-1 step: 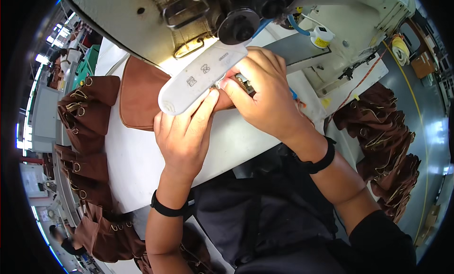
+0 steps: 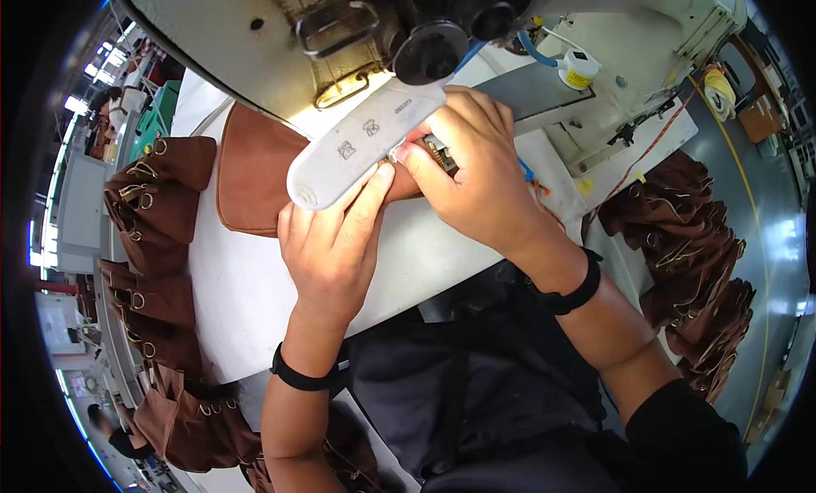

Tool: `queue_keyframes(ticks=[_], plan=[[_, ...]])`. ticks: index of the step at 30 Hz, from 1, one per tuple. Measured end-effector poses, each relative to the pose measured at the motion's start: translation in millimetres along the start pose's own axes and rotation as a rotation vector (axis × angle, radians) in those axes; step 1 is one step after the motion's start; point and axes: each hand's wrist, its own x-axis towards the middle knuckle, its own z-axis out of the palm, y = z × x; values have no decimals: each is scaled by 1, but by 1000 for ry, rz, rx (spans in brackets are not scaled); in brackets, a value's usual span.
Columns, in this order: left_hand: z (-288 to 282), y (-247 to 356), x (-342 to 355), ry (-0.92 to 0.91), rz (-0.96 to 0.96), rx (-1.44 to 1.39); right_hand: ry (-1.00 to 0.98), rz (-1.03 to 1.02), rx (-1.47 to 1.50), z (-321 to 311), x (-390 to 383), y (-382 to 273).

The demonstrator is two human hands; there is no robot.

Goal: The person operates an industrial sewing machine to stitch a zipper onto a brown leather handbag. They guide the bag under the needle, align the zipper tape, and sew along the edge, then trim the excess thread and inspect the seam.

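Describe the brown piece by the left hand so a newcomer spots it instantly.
Find the big cream machine at the top, above the white tabletop. Below it, partly hidden by a pale rounded bar and the left hand, lies the brown piece. Unlike the ring-bearing brown goods heaped at left, its visible part lies smooth with rounded corners.
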Motion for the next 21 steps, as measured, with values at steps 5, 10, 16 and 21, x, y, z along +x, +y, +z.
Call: queue_keyframes(ticks=[5, 10, 16, 21], plan=[[0, 1, 0, 16, -17, -27, 23, -9, -12, 1, 1, -2], [1, -5, -1, 26, -1, -70, -7, 26, -8, -2, 1, -4], [5, -14, -2, 58, -5, -120, -19, 28, 11, 1, 0, -1], [7, -13, -3, 56, -29, -100, -2, 37, 32, 4, 1, 0]])
